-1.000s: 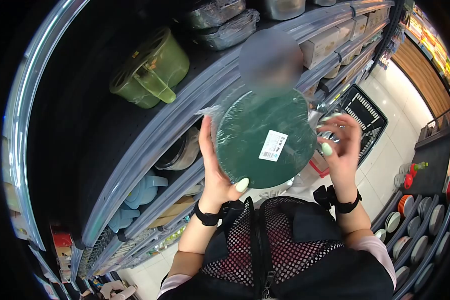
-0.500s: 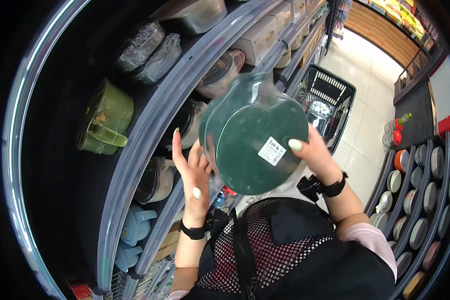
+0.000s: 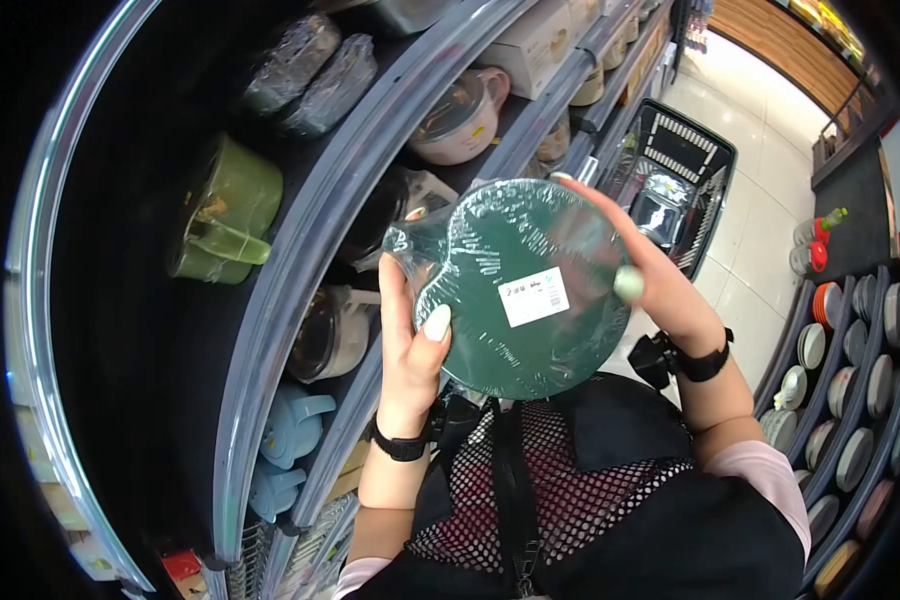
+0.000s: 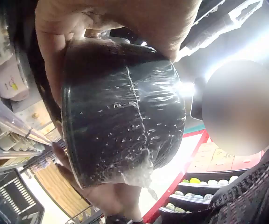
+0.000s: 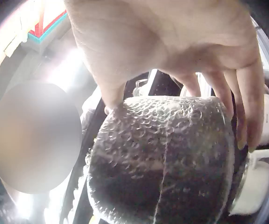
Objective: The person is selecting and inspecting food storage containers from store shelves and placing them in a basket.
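Note:
A dark green round container (image 3: 530, 340) in clear plastic wrap, its face with a white label turned up to the head camera, is held between both hands above the person's lap. My left hand (image 3: 410, 350) grips its left side, thumb on the labelled face. On the right side my right hand (image 3: 660, 285) holds it, thumb by the edge and fingers round the far side. The left wrist view shows the container's wrapped side (image 4: 120, 112) between the hands. In the right wrist view my right hand (image 5: 172, 42) spans the wrapped container (image 5: 158, 158).
Shelves on the left hold a green pot (image 3: 225, 210), a pink pot (image 3: 460, 125), blue pots (image 3: 295, 425) and boxes (image 3: 535, 50). A black basket (image 3: 715, 215) with wrapped items stands on the floor. Racks of plates (image 3: 855, 455) line the right.
The container was turned and tilted with its side showing, and now its labelled face lies flatter to view. My left hand, loose beside it half a second ago, now grips its left side.

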Motion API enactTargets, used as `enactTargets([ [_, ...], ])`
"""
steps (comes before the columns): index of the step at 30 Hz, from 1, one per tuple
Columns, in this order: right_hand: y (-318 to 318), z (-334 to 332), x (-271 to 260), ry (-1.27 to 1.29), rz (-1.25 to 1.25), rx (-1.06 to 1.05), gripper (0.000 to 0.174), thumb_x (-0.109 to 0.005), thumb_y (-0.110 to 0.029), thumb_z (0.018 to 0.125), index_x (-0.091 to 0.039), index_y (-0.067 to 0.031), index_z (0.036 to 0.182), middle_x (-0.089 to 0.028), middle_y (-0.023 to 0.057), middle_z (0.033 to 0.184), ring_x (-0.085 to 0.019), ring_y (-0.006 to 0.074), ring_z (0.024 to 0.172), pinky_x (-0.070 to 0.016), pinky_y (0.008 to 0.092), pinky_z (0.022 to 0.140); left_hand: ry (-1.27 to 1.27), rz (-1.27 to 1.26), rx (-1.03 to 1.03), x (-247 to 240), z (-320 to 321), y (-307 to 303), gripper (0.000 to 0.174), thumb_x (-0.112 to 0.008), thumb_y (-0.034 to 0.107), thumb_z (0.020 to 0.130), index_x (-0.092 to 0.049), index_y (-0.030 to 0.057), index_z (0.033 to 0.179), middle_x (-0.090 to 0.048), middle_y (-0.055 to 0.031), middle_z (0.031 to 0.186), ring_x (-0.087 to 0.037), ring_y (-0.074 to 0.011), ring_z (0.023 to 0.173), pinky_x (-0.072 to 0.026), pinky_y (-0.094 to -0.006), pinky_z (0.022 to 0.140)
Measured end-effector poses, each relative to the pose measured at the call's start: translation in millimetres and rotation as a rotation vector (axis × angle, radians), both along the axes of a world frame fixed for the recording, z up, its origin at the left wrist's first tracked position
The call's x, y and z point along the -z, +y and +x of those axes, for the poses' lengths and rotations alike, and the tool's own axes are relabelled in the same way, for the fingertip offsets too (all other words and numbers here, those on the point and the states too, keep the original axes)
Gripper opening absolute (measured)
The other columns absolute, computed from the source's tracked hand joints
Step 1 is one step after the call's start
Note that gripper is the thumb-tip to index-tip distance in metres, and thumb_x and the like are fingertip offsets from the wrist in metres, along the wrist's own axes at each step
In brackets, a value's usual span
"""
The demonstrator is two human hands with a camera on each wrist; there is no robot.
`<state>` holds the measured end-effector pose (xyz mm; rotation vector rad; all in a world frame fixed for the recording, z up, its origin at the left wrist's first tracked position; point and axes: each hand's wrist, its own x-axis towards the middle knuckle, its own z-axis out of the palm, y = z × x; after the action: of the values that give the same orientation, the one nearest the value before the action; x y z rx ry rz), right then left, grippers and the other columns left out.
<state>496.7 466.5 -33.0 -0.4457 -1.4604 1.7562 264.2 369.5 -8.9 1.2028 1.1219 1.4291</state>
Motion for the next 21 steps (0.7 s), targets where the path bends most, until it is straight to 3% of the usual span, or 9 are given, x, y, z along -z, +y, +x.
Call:
enactTargets([
  [1, -5.2, 0.1, -4.6, -0.028, 0.098, -0.037, 0.080, -0.066, -0.024, 0.088, -0.021, -0.0077, 0.152, -0.039, 0.0126, 0.145, -0.040, 0.0202, 0.132, -0.0337, 0.0337, 0.108, -0.019, -0.037, -0.029, -6.1, -2.4, -2.8, 0.095, -0.065, 0.037, 0.080, -0.014, 0.0016, 0.151, -0.041, -0.0166, 0.142, -0.042, -0.0251, 0.130, -0.0322, -0.0360, 0.109],
  [2, -12.3, 1.0, -8.9, -0.003, 0.049, -0.131, 0.090, -0.070, -0.017, 0.084, -0.014, -0.0067, 0.154, -0.031, 0.0126, 0.151, -0.032, 0.0213, 0.138, -0.0273, 0.0352, 0.113, -0.010, 0.019, -0.006, -14.3, -1.3, 0.9, 0.093, -0.063, 0.035, 0.080, -0.013, 0.0028, 0.152, -0.040, -0.0175, 0.142, -0.042, -0.0250, 0.130, -0.0322, -0.0356, 0.108],
  [3, -19.2, -4.1, -11.1, 0.082, -0.012, -0.126, 0.093, -0.072, -0.013, 0.081, -0.014, -0.0044, 0.153, -0.030, 0.0123, 0.152, -0.030, 0.0211, 0.140, -0.0239, 0.0355, 0.114, 0.000, 0.017, -0.017, -19.2, -2.0, -0.1, 0.093, -0.063, 0.035, 0.080, -0.013, 0.0028, 0.152, -0.040, -0.0175, 0.142, -0.042, -0.0250, 0.130, -0.0322, -0.0356, 0.108],
  [13, -34.3, -9.1, -22.3, 0.013, -0.065, -0.006, 0.096, -0.076, -0.025, 0.074, -0.022, -0.0015, 0.149, -0.034, 0.0116, 0.148, -0.032, 0.0225, 0.138, -0.0238, 0.0380, 0.114, -0.028, -0.027, -0.079, -21.9, -2.9, -13.5, 0.098, -0.063, 0.043, 0.080, -0.012, 0.0005, 0.152, -0.034, -0.0171, 0.148, -0.040, -0.0254, 0.134, -0.0313, -0.0368, 0.110],
  [21, -37.6, -12.2, -23.8, 0.012, -0.029, -0.001, 0.099, -0.080, -0.028, 0.068, -0.024, -0.0023, 0.146, -0.037, 0.0116, 0.145, -0.034, 0.0231, 0.136, -0.0270, 0.0389, 0.112, -0.081, -0.009, -0.084, -39.0, 4.7, -19.9, 0.094, -0.059, 0.048, 0.082, -0.016, -0.0008, 0.150, -0.038, -0.0177, 0.145, -0.045, -0.0254, 0.129, -0.0363, -0.0370, 0.107],
])
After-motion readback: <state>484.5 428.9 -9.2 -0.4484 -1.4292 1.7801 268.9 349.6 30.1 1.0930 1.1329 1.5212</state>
